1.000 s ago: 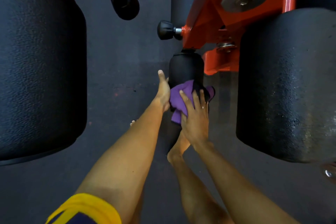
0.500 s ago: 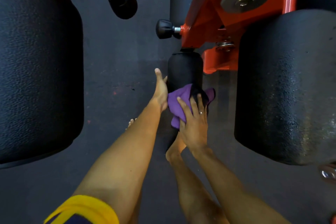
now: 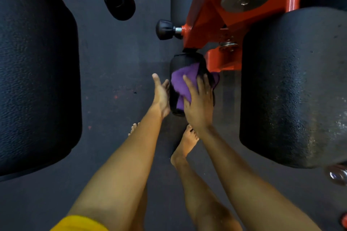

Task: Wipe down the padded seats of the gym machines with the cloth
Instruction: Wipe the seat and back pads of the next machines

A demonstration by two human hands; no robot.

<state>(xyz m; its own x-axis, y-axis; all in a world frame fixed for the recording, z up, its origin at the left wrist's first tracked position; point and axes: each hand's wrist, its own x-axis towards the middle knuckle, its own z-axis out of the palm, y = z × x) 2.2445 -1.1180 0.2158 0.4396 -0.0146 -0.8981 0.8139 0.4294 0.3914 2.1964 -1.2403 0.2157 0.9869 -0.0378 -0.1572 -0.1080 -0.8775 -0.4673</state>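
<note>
A small black roller pad (image 3: 185, 60) hangs below the orange machine frame (image 3: 202, 35), low and centre in the head view. A purple cloth (image 3: 181, 82) lies over the pad's front. My right hand (image 3: 199, 107) presses flat on the cloth, fingers spread and wrapped around the pad. My left hand (image 3: 161, 95) rests against the pad's left side with the thumb pointing up, steadying it; nothing is held in its fingers. The pad's lower end is hidden behind my right hand.
Two big black padded rollers flank me, one at left (image 3: 37, 73) and one at right (image 3: 293, 88). A black adjustment knob (image 3: 164, 29) sticks out of the frame above the small pad. My bare feet (image 3: 185, 144) stand on the dark rubber floor (image 3: 112, 73).
My right hand has slid the cloth further up the small pad. The left hand has shifted slightly along the pad's side.
</note>
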